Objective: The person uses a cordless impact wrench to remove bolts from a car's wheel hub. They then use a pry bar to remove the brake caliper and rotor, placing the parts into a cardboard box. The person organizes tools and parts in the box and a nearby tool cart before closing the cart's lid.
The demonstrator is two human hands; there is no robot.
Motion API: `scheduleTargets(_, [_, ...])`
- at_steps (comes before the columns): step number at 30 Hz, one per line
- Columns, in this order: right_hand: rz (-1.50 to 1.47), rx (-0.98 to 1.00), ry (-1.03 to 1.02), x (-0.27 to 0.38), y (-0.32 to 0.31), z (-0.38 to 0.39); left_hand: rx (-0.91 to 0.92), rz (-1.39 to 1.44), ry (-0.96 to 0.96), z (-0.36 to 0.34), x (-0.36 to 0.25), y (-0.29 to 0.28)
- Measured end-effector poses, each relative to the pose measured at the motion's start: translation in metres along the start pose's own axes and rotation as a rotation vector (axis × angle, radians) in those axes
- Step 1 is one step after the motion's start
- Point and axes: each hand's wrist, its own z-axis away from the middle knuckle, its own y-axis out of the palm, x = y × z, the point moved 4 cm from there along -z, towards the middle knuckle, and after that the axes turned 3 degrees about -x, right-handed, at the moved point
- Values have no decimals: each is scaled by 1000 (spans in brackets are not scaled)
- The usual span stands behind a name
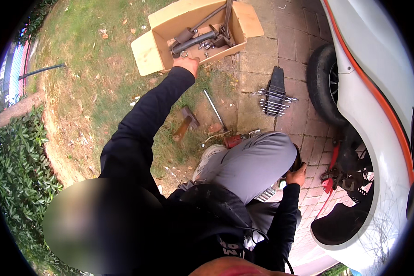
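My left hand (pixel 189 65) is at the near wall of an open cardboard box (pixel 149 52), its fingers closed over the rim and partly hidden. A small metal ring (pixel 184 54) lies just beyond those fingers. Inside the box are a thick dark metal tube (pixel 195 42), a long-handled steel tool (pixel 209 17) and several small metal parts. Beside my bent knee, my right hand (pixel 296 175) grips a dark, round-edged thing (pixel 297 158); my knee hides much of it, so I cannot make out its kind.
A hammer (pixel 186 123) and a metal rod (pixel 214 108) lie on the grass. Several wrenches sit in a black rack (pixel 276 87) on the paving. A red-bodied tool (pixel 233 140) rests by my shoe. Right: a loose wheel (pixel 325 85), a red jack (pixel 329 184) and a white car body (pixel 382 152).
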Motion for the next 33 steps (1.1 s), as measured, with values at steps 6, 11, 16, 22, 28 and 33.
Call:
scheduleTargets(6, [-49, -47, 22, -15, 18, -7, 136, 64, 51, 60, -42, 12])
scheduleTargets(11, [-302, 78, 63, -96, 62, -45, 111, 282, 65, 113, -59, 20])
scheduleTargets(16, [-241, 84, -50, -96, 69, -67, 18, 415, -200, 66, 12, 3])
scheduleTargets(22, [-336, 28, -56, -153, 99, -79, 179, 206, -346, 11, 54, 72])
scheduleTargets(28, [-232, 5, -112, -88, 82, -57, 16, 168, -423, 11, 27, 82])
scheduleTargets(33, [-167, -87, -38, -47, 51, -40, 85, 133, -394, -1, 40, 72])
